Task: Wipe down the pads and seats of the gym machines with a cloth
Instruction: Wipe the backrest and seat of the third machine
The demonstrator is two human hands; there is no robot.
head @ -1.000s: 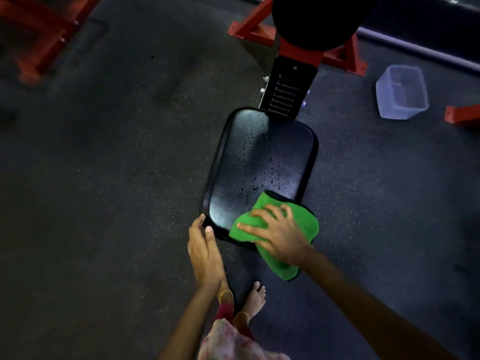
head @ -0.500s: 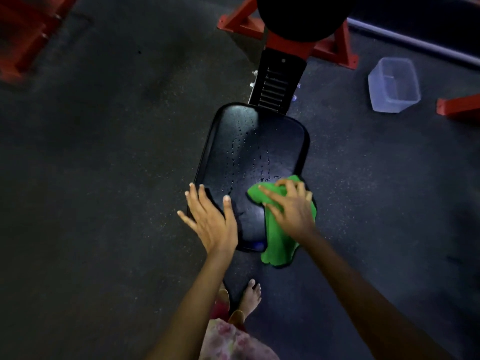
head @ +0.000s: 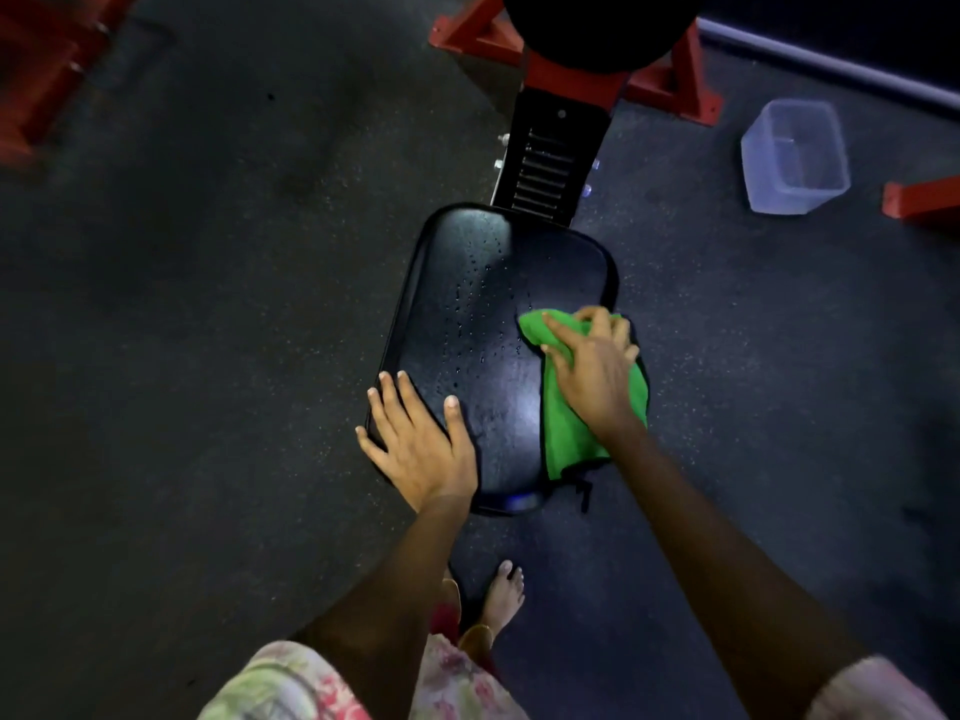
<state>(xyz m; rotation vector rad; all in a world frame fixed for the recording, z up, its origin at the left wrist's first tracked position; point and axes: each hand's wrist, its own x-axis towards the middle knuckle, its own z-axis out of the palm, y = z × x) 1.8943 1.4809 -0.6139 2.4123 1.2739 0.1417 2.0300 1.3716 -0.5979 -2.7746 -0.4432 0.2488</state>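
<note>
Dark speckled rubber gym floor [head: 208,356] carries a red steel machine frame [head: 670,90] w/ a glossy black padded seat [head: 483,314], droplets on its surface. Left hand [head: 415,444]: flat, fingers straight and spread, resting on seat's near-left corner. Right hand [head: 592,371]: fingers curled over a bright green microfibre cloth [head: 566,433], pressing it on seat's right edge. Clear plastic tub [head: 795,158] sits on floor, far right, well apart from seat.

clear plastic tub [head: 795,157] on dark speckled floor [head: 208,356], red machine frame [head: 670,90]
</note>
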